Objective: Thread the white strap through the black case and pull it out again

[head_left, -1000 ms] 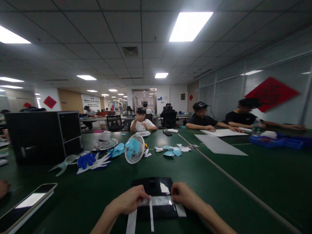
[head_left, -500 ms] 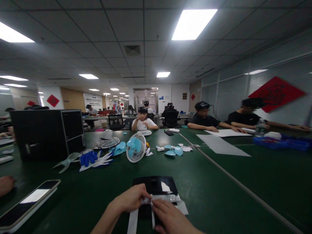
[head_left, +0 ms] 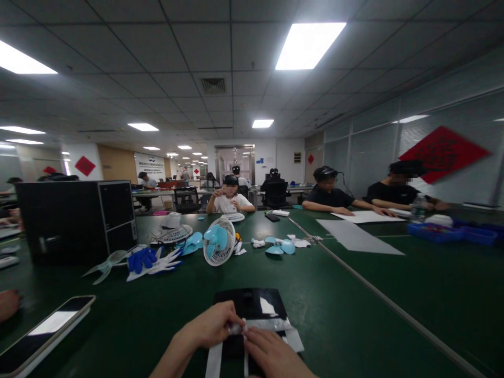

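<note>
A flat, glossy black panel [head_left: 249, 302] lies on the green table in front of me, with a shiny translucent strip [head_left: 268, 324] running across it. My left hand [head_left: 212, 324] is closed, pinching the strip's crumpled left end between thumb and forefinger. Beside it, my right hand [head_left: 273, 350] rests with fingers stretched out over the strip and panel, its fingertips close to the left ones. A white ribbed band [head_left: 213, 361] sticks out below my left wrist, and another white ribbed piece [head_left: 294, 339] shows right of the panel. My hands hide the panel's middle.
A phone [head_left: 47, 328] lies at left, near another person's hand [head_left: 8, 304]. Farther back stand a black computer case [head_left: 66, 223], gloves [head_left: 151, 261], a small fan [head_left: 218, 242] and loose blue fan blades [head_left: 280, 245]. Co-workers sit around the table; blue trays [head_left: 437, 232] are at right.
The view has tipped up slightly, so things sit a little lower. My right fingers have edged left toward the pinched end, and the right thumb has dropped out of sight. The left pinch stays.
</note>
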### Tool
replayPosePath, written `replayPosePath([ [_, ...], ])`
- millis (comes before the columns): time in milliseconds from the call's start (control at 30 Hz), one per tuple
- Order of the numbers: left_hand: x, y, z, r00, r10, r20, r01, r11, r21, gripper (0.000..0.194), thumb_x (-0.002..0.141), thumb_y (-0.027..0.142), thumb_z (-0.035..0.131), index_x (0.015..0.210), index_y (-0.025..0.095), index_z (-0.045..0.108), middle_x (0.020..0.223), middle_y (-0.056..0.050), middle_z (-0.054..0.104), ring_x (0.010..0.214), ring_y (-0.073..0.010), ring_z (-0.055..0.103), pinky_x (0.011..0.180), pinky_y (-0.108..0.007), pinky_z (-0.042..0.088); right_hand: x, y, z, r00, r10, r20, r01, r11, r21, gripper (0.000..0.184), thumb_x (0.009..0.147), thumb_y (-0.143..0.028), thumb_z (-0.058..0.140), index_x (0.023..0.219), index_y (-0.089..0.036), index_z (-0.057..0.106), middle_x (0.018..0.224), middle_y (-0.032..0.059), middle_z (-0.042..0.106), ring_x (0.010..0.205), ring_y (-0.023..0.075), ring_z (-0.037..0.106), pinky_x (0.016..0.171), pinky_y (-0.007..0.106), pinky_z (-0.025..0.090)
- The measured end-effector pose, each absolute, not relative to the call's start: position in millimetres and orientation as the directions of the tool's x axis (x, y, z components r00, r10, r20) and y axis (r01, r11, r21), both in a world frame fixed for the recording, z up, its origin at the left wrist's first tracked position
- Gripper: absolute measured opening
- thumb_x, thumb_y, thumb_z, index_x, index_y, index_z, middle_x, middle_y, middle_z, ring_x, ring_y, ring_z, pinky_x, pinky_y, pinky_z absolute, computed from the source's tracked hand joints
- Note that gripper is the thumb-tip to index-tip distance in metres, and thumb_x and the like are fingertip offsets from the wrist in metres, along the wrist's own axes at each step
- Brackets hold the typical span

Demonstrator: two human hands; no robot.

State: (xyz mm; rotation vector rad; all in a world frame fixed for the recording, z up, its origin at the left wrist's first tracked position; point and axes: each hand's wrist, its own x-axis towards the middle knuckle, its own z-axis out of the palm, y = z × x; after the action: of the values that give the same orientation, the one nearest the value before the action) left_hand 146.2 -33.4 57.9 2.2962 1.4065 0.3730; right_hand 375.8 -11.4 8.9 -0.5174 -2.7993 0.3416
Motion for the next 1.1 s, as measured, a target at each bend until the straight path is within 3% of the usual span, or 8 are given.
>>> replayPosePath([
  [167, 147, -34, 59, 0.447, 0.894, 0.015, 0.770, -0.394, 0.501, 0.040, 0.078, 0.012, 0.048, 0.106, 0.031, 0.070, 0.098, -0.002, 0.057, 0.088, -0.0155, 0.054, 0.077, -0.024, 0.039, 368, -8, 0, -0.883, 0.414, 0.223, 0.360, 0.900, -0.244, 0.073, 0.084, -0.058, 0.056, 0.140, -0.011, 0.046, 0.144, 0.0191, 0.046, 0.132, 0.0335, 0.043, 0.110, 0.043, 0.035],
  [367, 149, -35, 60, 0.418, 0.908, 0.011, 0.792, -0.371, 0.485, 0.036, 0.076, 0.009, 0.048, 0.096, 0.027, 0.072, 0.096, -0.002, 0.058, 0.087, -0.0157, 0.054, 0.075, -0.024, 0.039, 370, -5, -18, -0.924, 0.270, 0.270, 0.291, 0.956, 0.039, 0.043, 0.097, -0.032, 0.044, 0.135, -0.013, 0.050, 0.136, 0.0150, 0.055, 0.125, 0.0272, 0.052, 0.101, 0.035, 0.045],
  [533, 148, -36, 62, 0.417, 0.909, -0.002, 0.789, -0.361, 0.497, 0.041, 0.075, 0.008, 0.048, 0.100, 0.030, 0.072, 0.097, -0.002, 0.057, 0.087, -0.0155, 0.053, 0.075, -0.024, 0.038, 374, -3, -19, -0.937, 0.147, 0.316, 0.220, 0.953, 0.208, 0.037, 0.098, -0.029, 0.043, 0.130, -0.014, 0.054, 0.131, 0.0137, 0.060, 0.119, 0.0264, 0.058, 0.091, 0.031, 0.051],
  [767, 148, -37, 65, 0.446, 0.895, 0.012, 0.783, -0.397, 0.479, 0.041, 0.076, 0.007, 0.048, 0.100, 0.029, 0.071, 0.096, -0.001, 0.058, 0.087, -0.0140, 0.054, 0.074, -0.022, 0.038, 374, 1, -23, -0.915, 0.088, 0.394, 0.220, 0.927, 0.302, 0.034, 0.098, -0.029, 0.042, 0.126, -0.015, 0.055, 0.127, 0.0088, 0.065, 0.116, 0.0214, 0.059, 0.089, 0.027, 0.050],
  [1100, 147, -38, 64, 0.416, 0.909, 0.013, 0.798, -0.372, 0.474, 0.036, 0.077, 0.010, 0.050, 0.099, 0.029, 0.071, 0.099, 0.000, 0.060, 0.088, -0.0140, 0.056, 0.075, -0.022, 0.039, 365, 7, -38, -0.893, 0.065, 0.445, 0.254, 0.890, 0.380, 0.034, 0.098, -0.029, 0.042, 0.125, -0.012, 0.055, 0.122, 0.0101, 0.067, 0.113, 0.0206, 0.060, 0.092, 0.027, 0.047],
])
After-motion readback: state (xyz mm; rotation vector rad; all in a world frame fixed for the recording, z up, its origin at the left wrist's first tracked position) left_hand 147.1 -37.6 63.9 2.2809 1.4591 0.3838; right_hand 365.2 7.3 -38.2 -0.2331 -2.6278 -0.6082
